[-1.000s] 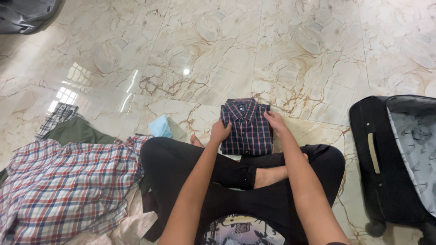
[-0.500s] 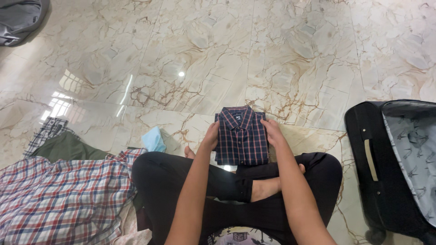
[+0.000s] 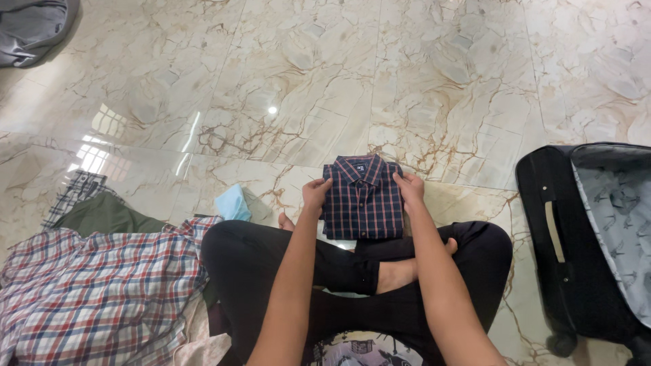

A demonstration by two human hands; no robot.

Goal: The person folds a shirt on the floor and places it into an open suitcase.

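A dark navy checked shirt (image 3: 362, 198) with thin red lines lay folded into a neat rectangle, collar at the far end, on the marble floor (image 3: 420, 81).

A glossy marble floor (image 3: 441, 74) of large cream tiles with brown veining fills the view, catching bright reflections at left; a person sits cross-legged on it at the bottom centre. At lower left a red, white and blue checked shirt (image 3: 95, 291) lies spread out, with an olive green garment (image 3: 102, 215) and a grey checked cloth (image 3: 76, 190) just beyond it, and a small light blue cloth (image 3: 230, 202) near the knee; a grey bundle (image 3: 34, 27) sits in the far left corner. At right an open black suitcase (image 3: 563, 257) with patterned grey lining lies flat on the tiles.
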